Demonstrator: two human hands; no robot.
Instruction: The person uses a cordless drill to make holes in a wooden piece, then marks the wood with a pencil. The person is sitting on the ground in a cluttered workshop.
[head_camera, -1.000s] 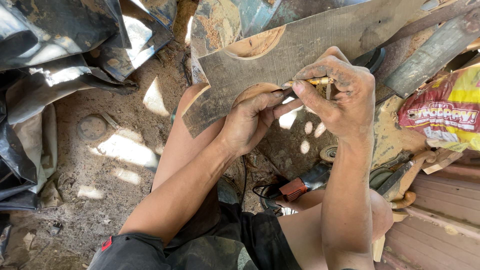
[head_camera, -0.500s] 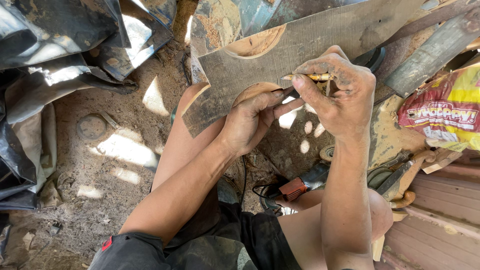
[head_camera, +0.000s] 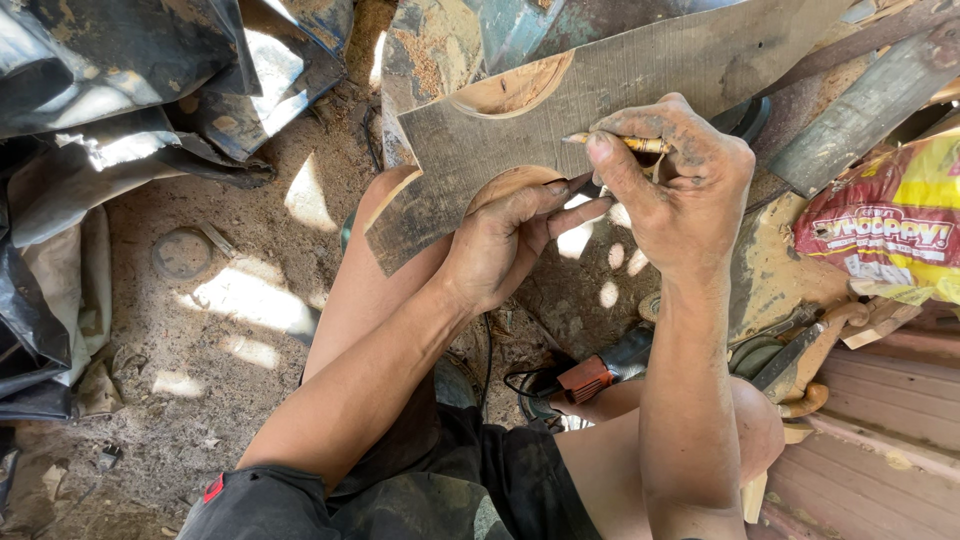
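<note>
A grey wooden board (head_camera: 620, 90) with two curved cut-outs rests tilted across my left knee. My left hand (head_camera: 505, 235) presses against its lower edge at one cut-out, fingers stretched out along the wood. My right hand (head_camera: 675, 185) pinches a short yellow pencil (head_camera: 640, 144), whose tip touches the board's face just right of the lower cut-out. Both hands are dusty.
A power tool with an orange body (head_camera: 590, 378) and black cord lies on the ground between my legs. Black plastic sheeting (head_camera: 90, 110) lies at the left. A red and yellow bag (head_camera: 890, 225) sits at the right, above wooden planks (head_camera: 880, 400). Sawdust covers the dirt floor (head_camera: 230, 340).
The right hand and pencil have shifted very slightly along the board. The left hand stays in place.
</note>
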